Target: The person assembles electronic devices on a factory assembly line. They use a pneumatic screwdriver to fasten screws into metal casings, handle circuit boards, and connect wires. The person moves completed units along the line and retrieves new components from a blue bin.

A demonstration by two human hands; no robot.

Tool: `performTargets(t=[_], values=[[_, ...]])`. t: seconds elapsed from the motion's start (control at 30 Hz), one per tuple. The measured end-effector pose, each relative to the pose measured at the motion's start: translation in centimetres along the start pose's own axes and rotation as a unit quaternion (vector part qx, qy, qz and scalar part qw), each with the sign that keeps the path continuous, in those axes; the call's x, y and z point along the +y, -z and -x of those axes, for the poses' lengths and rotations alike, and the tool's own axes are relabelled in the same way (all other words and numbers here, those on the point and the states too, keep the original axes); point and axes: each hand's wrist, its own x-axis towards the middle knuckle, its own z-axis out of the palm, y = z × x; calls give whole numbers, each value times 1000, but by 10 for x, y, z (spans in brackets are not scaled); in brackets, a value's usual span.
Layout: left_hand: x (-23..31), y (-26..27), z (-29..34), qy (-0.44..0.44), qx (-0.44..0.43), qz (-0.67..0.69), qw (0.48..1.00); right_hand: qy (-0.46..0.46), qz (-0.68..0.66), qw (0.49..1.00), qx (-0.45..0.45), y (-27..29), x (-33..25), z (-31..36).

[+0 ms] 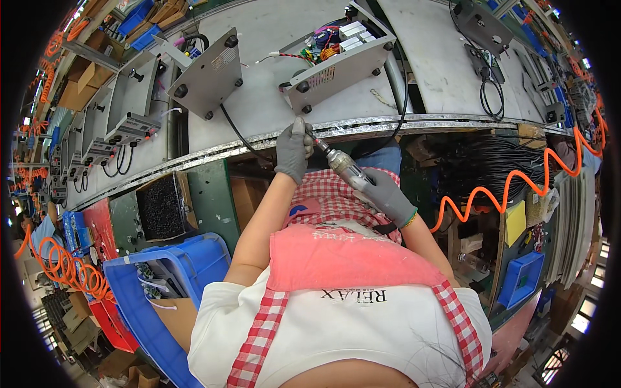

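Observation:
My right hand [387,199], in a grey glove, is wrapped round a silver power screwdriver [346,168] held over my lap. Its thin bit points up and left toward my left hand [295,150], gloved too. The fingers of that hand are closed in a pinch at the bit's tip; anything small between them is hidden. Just beyond my hands, a grey metal casing [346,76] stands tilted on the bench, with black feet and vent slots facing me. Coloured wires and white blocks [356,33] show inside it. Left of it, another grey casing [210,76] with black feet stands on edge.
Several grey casings [132,123] line the bench at left. A box of small black parts [162,208] and a blue crate [129,284] are by my left side. At right are an orange coiled hose [498,200], black cables [488,161] and a blue bin [521,279].

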Motion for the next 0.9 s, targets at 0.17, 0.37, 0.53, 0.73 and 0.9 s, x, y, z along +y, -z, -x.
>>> performTargets(t=[0.17,0.37,0.53,0.73,0.9], values=[[-4,2,-6,-39,-13,-56,998,-85,-18,996,-32,9,-9,-2],[-10,4,-7,-36,-21,33,999,-155,-140,973,-97,14,-13,-11],[-8,-1,-11,-48,25,35,998,-150,-116,978,-87,9,-11,-24],[2,8,-24,-40,81,-63,994,-140,-112,982,-54,13,-24,-32],[9,21,-39,-7,129,17,991,-96,-81,992,6,13,-22,-50]])
